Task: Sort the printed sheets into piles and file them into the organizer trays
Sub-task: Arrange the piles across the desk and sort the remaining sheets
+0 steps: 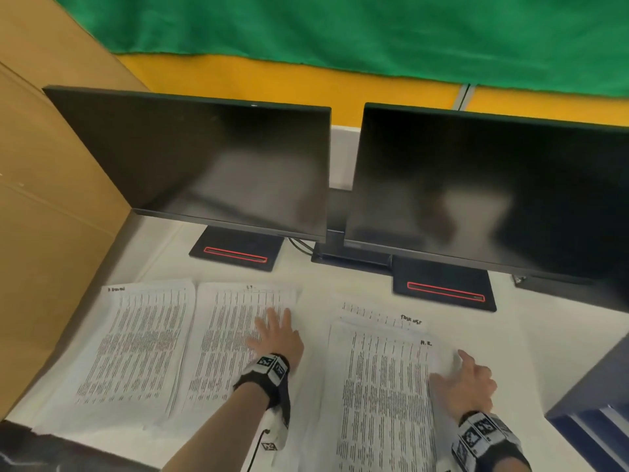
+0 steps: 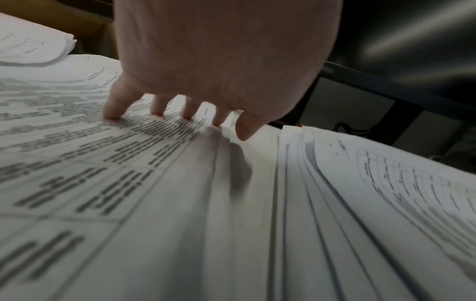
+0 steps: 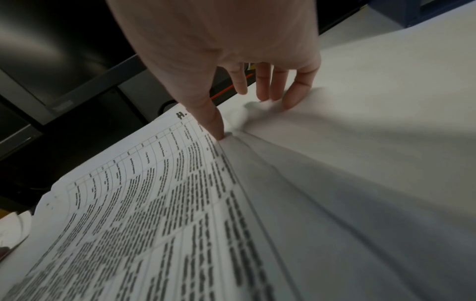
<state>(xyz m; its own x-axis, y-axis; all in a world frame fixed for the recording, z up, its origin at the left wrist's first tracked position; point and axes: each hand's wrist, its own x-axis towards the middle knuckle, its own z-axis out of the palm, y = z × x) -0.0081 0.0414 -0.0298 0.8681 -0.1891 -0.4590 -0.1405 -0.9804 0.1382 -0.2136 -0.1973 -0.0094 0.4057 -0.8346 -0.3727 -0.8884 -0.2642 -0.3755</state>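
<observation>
three printed-sheet piles lie on white worktop (image 1: 306, 281), lower half of head view: left pile (image 1: 136, 342), middle pile (image 1: 224, 338), right pile (image 1: 384, 386). left hand (image 1: 277, 335) flat on middle pile, fingers straight, grip wide, holding nothing. right hand (image 1: 466, 383) at right pile's right edge, thumb (image 3: 213, 122) pressing top sheet's margin, fingers spread on paper, grip loose. organizer trays (image 1: 592, 424) probably blue unit, lower right. advice: pin middle pile, lift single sheet by edge, check handwritten corner label before placing.

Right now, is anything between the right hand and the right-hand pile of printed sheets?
Nothing visible: the right hand already touches the right-hand pile of printed white sheets at its right edge, thumb on the top sheet's edge.
</observation>
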